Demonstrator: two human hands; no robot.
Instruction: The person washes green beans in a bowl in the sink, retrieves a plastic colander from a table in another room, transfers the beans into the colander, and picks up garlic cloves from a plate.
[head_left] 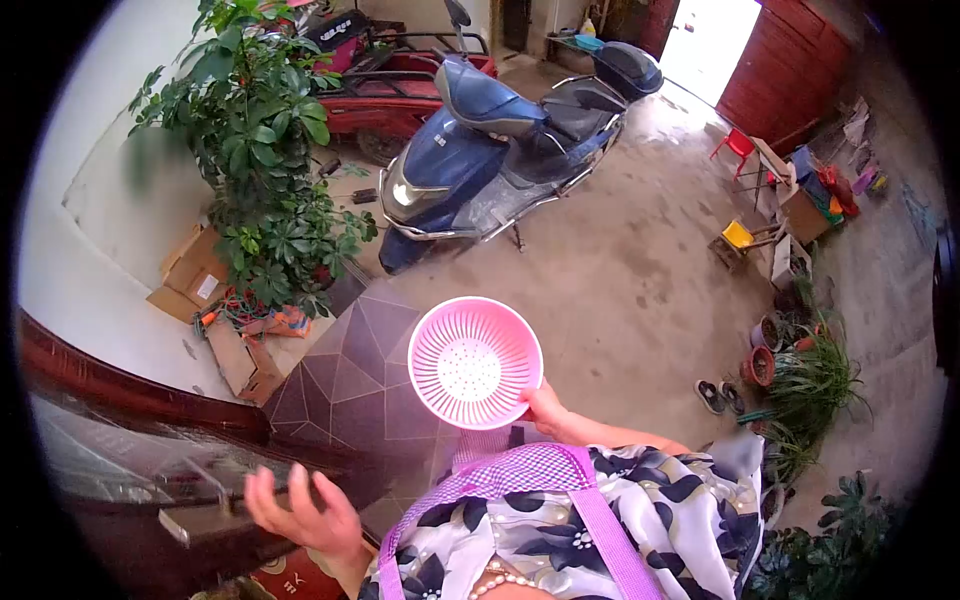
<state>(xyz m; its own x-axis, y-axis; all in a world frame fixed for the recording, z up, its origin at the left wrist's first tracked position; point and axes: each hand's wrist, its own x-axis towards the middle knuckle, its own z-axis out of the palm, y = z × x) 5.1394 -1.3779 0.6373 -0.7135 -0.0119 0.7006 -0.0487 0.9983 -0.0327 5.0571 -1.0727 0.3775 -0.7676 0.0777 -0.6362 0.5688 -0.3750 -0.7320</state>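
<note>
Pink basket point(475, 362): on near side of scooter point(468, 165); R hand point(545, 404) grip closed on rim, prob. to keep inside clear; L hand point(318, 515) grip empty, fingers loosely spread

the right hand point(543, 405) holds a pink slotted colander point(470, 368).

L hand point(318, 518) raised & splayed; R hand point(547, 408) curled, gripping.
</note>
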